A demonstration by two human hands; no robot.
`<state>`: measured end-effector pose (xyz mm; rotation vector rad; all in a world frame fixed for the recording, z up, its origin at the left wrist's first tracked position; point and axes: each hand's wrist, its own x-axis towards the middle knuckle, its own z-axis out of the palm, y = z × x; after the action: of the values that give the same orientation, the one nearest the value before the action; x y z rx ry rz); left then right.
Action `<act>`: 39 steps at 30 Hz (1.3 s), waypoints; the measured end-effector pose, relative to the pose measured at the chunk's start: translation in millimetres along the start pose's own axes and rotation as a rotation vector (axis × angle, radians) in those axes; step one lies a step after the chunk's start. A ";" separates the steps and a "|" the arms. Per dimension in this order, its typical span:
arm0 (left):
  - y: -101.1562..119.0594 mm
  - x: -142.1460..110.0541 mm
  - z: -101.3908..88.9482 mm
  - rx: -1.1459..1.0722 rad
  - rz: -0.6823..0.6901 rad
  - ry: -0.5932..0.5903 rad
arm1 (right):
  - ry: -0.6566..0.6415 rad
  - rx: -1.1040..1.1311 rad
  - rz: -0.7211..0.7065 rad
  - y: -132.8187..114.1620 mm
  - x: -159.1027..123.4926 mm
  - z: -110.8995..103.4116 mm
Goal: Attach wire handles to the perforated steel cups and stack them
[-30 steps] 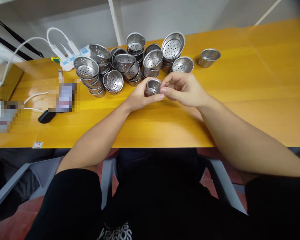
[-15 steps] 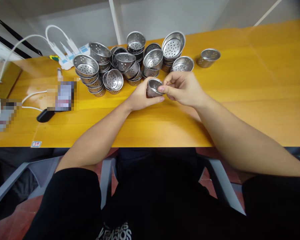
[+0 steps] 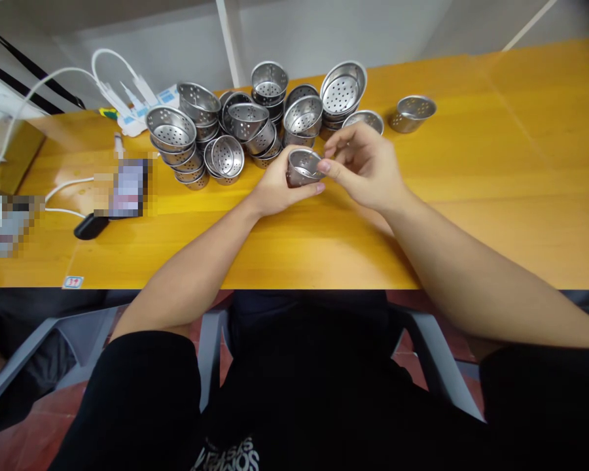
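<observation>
My left hand [image 3: 277, 186] is wrapped round a small perforated metal cup [image 3: 303, 168], keeping it tilted above the front half of the table. At the cup's right rim is my right hand [image 3: 366, 163], its fingers parted and the thumb tip close to or touching the rim. Whether it touches I cannot tell. Just behind my hands stands another perforated cup [image 3: 366, 121], partly hidden by my right fingers. Several stacks of the same cups, such as the left stack [image 3: 171, 131], crowd the table behind my left hand.
A single cup [image 3: 413, 114] stands apart on the right of the yellow wooden table [image 3: 495, 216]. To the left are a white power strip [image 3: 137, 118] with cables, a blurred phone [image 3: 127, 188] and a black object [image 3: 91, 226]. A numbered label [image 3: 72, 282] sits at the front edge.
My right fingers have opened from a pinch at the cup's rim and lifted slightly. The left hand still holds the cup, now turned a little.
</observation>
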<state>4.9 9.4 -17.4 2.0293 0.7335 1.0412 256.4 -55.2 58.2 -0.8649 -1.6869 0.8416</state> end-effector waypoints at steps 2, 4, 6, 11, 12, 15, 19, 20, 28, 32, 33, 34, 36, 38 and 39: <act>-4.8 1.8 -1.8 -0.006 -0.014 0.022 | 0.021 -0.071 -0.065 -0.7 -0.4 -3.4; -8.9 3.0 -3.2 -0.013 -0.019 0.039 | 0.016 -0.138 -0.097 -2.9 -0.7 -6.3; -11.2 3.5 -4.0 -0.017 -0.014 0.050 | -0.007 -0.179 -0.082 -4.8 -1.1 -8.3; -7.1 1.8 -4.5 -0.011 -0.010 0.056 | -0.099 -0.206 -0.016 -1.7 -1.6 -9.8; -5.3 1.4 -4.6 -0.010 -0.013 0.055 | -0.116 -0.205 -0.009 -0.1 -1.6 -9.6; 0.1 0.3 -5.0 -0.009 -0.015 0.042 | -0.159 -0.189 -0.010 5.3 -1.6 -8.6; 3.3 0.0 -5.8 -0.010 -0.004 0.007 | -0.217 -0.176 -0.048 10.7 -1.9 -9.2; 3.2 0.0 -6.0 -0.011 -0.001 0.001 | -0.234 -0.176 -0.054 11.6 -2.1 -9.9; -0.4 0.5 -6.6 -0.016 0.066 -0.007 | -0.261 -0.171 -0.067 12.9 -2.5 -11.2; -3.4 1.8 -6.2 -0.008 0.050 0.010 | -0.194 -0.155 -0.047 8.7 -1.7 -6.8; -4.6 2.1 -6.2 -0.001 0.042 0.016 | -0.177 -0.143 -0.042 7.4 -1.8 -6.1; -6.0 2.4 -6.2 0.005 0.035 0.024 | -0.165 -0.132 -0.034 6.2 -2.0 -5.7; -9.1 3.0 -6.1 0.009 0.028 0.033 | -0.147 -0.125 -0.013 4.3 -2.6 -6.1; -11.3 3.8 -5.6 -0.001 0.028 0.036 | -0.137 -0.131 -0.006 3.2 -3.1 -8.0; -11.4 4.0 -5.1 -0.013 0.026 0.034 | -0.133 -0.137 -0.014 2.7 -3.3 -9.3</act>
<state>0.9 20.7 -22.8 2.0199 0.7180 1.0952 266.5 -55.5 56.6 -0.9050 -1.8831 0.7957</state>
